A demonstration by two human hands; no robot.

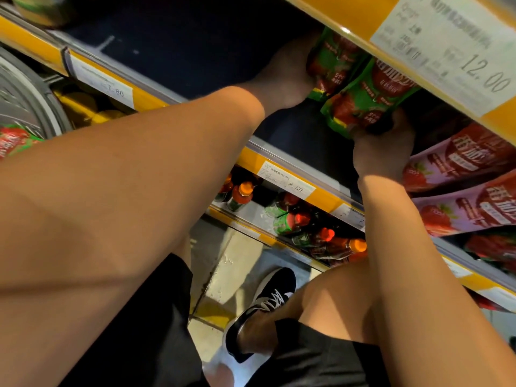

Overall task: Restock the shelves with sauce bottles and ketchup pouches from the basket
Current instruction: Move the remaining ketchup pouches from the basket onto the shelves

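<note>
While both arms reach into the dark shelf bay (pixel 178 51) beneath the yellow price rail (pixel 363 26), each hand has charge of one green ketchup pouch. The left hand (pixel 287 79) lies against the left edge of the rear pouch (pixel 332 60), fingers wrapped toward its far side; their tips are hidden behind the pack, so the extent of the grip cannot be confirmed. The right hand (pixel 382 152) holds the front pouch (pixel 368 99) from below, fingers curled round its bottom edge. The two pouches overlap, the front one lying partly across the rear one, and both are tilted, their long axes running from the bottom seams near the hands up toward the rail, which covers their tops. Printed faces point toward the wearer. The right hand is the nearer to the camera; the left is deeper in the bay. In my judgement the coming move depends on pushing each pouch along its own long axis, away from the fingers and into the bay, then standing it upright beside the purple pouches (pixel 458 163) to the right. Bottles (pixel 290 219) occupy the shelf below. A further green pouch (pixel 14 138) shows at the left edge.
</note>
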